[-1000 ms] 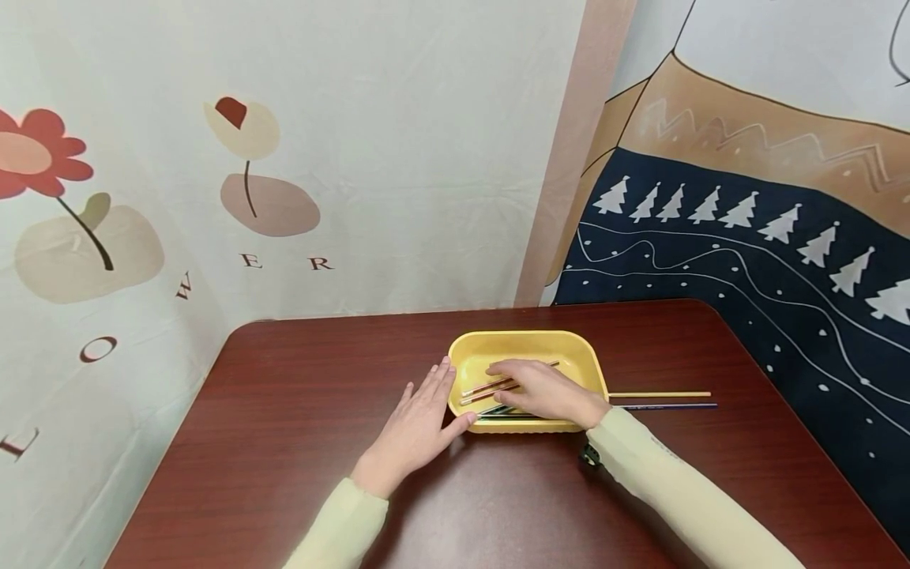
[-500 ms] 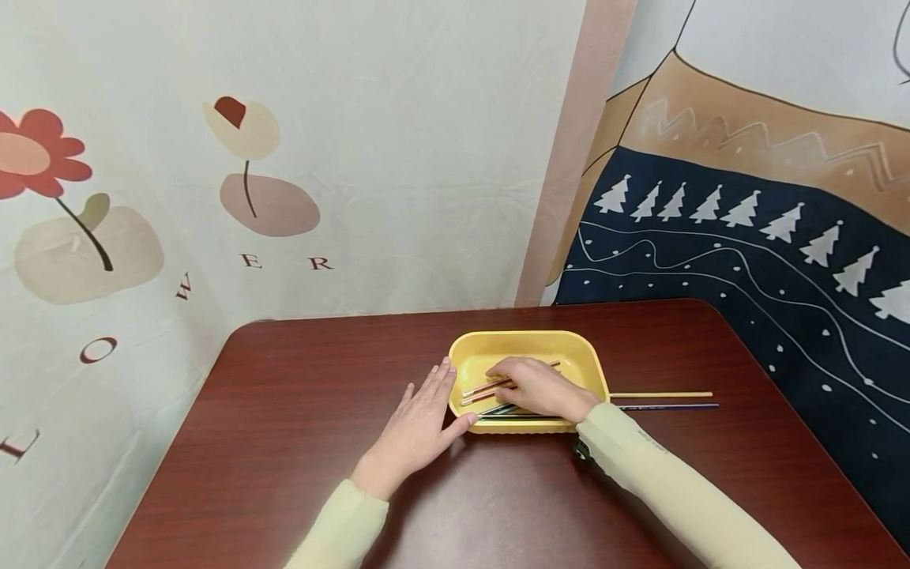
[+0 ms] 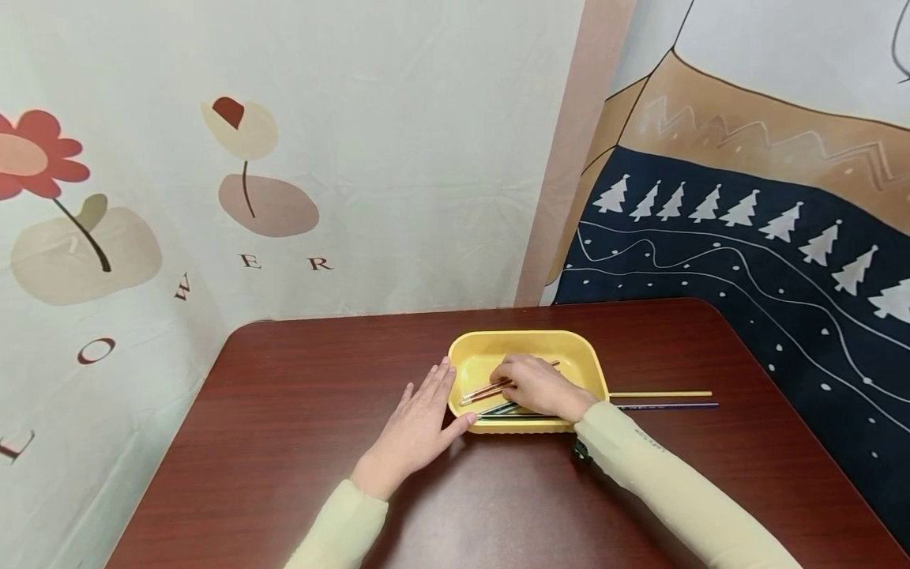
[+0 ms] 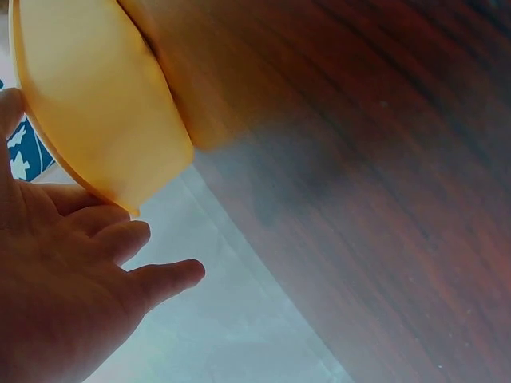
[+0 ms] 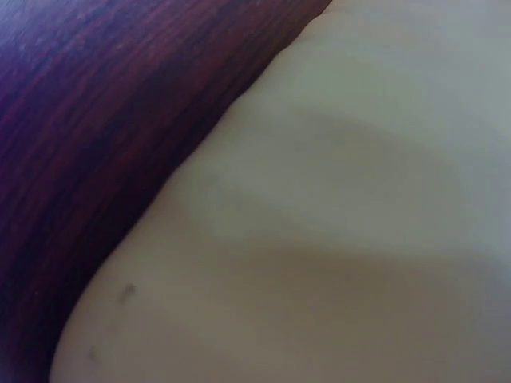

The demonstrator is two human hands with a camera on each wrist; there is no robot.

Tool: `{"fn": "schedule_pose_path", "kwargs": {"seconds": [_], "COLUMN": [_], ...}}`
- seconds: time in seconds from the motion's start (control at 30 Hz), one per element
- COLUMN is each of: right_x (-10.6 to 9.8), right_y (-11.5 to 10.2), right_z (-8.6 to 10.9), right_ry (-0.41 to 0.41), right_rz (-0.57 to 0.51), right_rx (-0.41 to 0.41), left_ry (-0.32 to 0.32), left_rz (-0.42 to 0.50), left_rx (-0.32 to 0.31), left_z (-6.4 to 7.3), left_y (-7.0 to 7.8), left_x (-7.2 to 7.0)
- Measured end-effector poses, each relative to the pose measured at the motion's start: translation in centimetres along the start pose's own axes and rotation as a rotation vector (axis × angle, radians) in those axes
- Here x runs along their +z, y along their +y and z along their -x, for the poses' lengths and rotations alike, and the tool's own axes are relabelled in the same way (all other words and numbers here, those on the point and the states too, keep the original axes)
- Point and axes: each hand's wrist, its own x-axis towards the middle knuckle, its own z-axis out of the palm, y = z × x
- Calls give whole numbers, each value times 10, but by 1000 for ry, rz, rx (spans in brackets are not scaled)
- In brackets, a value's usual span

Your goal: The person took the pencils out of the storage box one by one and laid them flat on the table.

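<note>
A yellow tray point(image 3: 526, 340) stands on the brown table, holding several thin pencil-like sticks. My left hand point(image 3: 415, 431) rests with straight fingers along the tray's left end, its thumb at the near left corner. In the left wrist view those fingers point(image 4: 124, 239) lie against the tray's outer wall point(image 4: 100, 88). Inside the tray, my right hand point(image 3: 533, 387) pinches two reddish-brown sticks point(image 3: 478, 395) between thumb and fingers; their pale ends point left. Below them lie dark green sticks point(image 3: 498, 412), partly hidden by the hand. Only a pale sleeve point(image 5: 319, 199) and table fill the right wrist view.
Right of the tray, a yellow stick point(image 3: 661, 394) and a dark blue stick point(image 3: 668, 406) lie parallel on the table point(image 3: 320, 379). Behind the table hang a pale flower-print curtain point(image 3: 426, 158) and a dark blue one with white trees point(image 3: 711, 245).
My right fingers have drawn in around the two reddish-brown sticks, whose left ends now lie closer together. The right forearm has shifted slightly left. My left hand and the tray stay put.
</note>
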Motion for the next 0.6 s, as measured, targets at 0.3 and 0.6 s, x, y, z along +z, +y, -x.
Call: {"fn": "schedule_pose_path", "kwargs": {"seconds": [0.3,0.6], "right_x": [3,1], "right_y": [1,-3], "right_z": [0,-1], "right_ry": [3,-25], "right_rz": [36,-8], "right_rx": [-28,53], "left_ry": [1,-3], "left_rz": [10,11], "left_rx": [-7,-10], "left_z": [0,0], "left_y": [0,1], "left_x": [0,0]}}
